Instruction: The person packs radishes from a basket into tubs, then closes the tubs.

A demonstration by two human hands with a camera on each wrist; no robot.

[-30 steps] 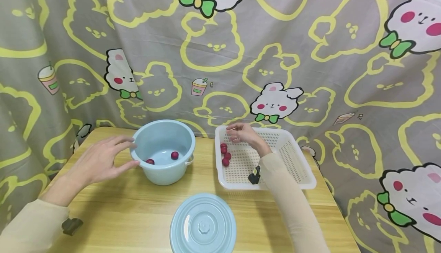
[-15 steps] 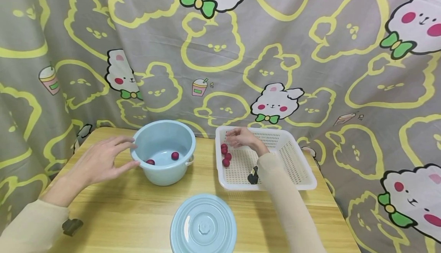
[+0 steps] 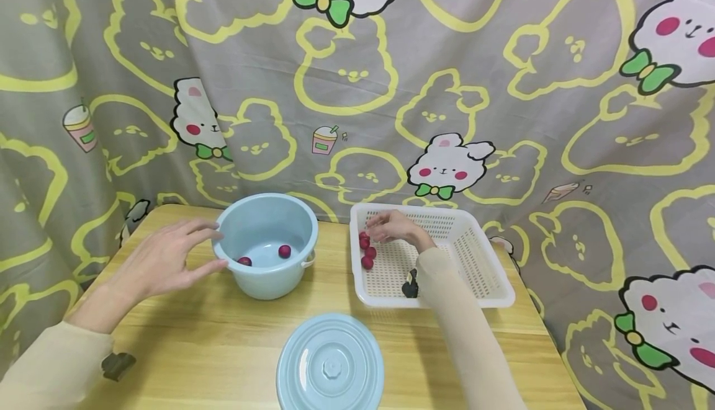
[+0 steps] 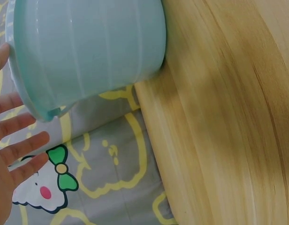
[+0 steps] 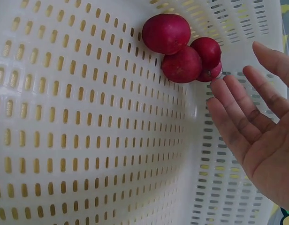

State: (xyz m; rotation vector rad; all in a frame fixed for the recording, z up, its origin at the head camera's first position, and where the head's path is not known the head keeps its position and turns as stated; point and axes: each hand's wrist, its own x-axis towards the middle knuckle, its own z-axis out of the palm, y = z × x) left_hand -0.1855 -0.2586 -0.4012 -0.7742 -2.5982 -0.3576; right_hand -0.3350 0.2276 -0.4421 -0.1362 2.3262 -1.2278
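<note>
My left hand (image 3: 165,257) has its fingers spread at the left rim of a light blue bucket (image 3: 268,280). Two round, dark red, plum-like fruits (image 3: 284,251) lie inside the bucket. In the left wrist view, those fingers (image 4: 22,149) are beside the bucket's rim. My right hand (image 3: 394,226) hangs inside a white slotted plastic basket (image 3: 491,273), over its left end. Several more plum-like fruits (image 5: 166,33) cluster there. From the right wrist, the palm faces the camera with nothing in it, and the fingertips (image 5: 217,84) appear right at the nearest fruit.
A round light blue lid (image 3: 331,360) with a small knob lies on the wooden table (image 3: 195,348), in front of the bucket and basket. Behind the table hangs a grey curtain (image 3: 257,75) with cartoon prints. The bucket has a small white side handle (image 3: 308,261).
My right hand has lowered slightly toward the fruits in the basket. The left hand stays at the bucket's rim, and the fruits have not moved.
</note>
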